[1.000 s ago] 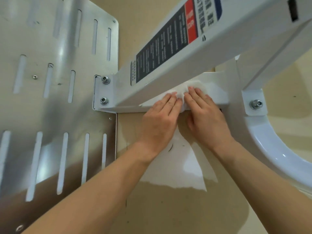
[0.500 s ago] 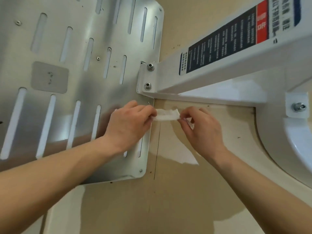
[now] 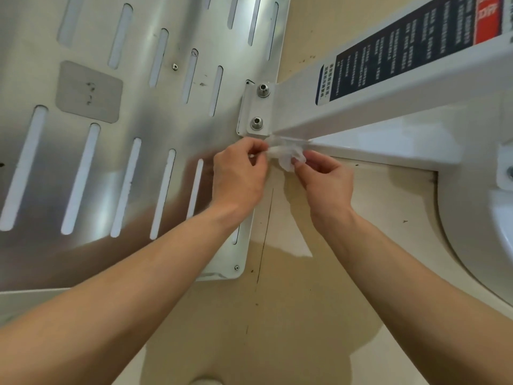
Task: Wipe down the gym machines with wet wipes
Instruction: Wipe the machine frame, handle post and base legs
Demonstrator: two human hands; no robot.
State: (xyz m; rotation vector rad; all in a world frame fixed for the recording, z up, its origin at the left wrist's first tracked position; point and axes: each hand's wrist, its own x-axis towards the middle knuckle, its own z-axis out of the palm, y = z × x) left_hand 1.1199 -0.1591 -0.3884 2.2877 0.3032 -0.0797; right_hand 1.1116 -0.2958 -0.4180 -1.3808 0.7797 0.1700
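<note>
Head view. Item: wet wipe, white and crumpled, was held between both hands just below the lower edge of the white machine beam, beside its bracket; contact with the beam could not be told. Left hand: fingers curled, pinched the wipe's left end. Right hand: fingers curled, pinched its right end. Bracket: two bolts, sat at the right edge of a slotted metal plate. Beam: bore a dark printed label. Beneath: beige floor.
</note>
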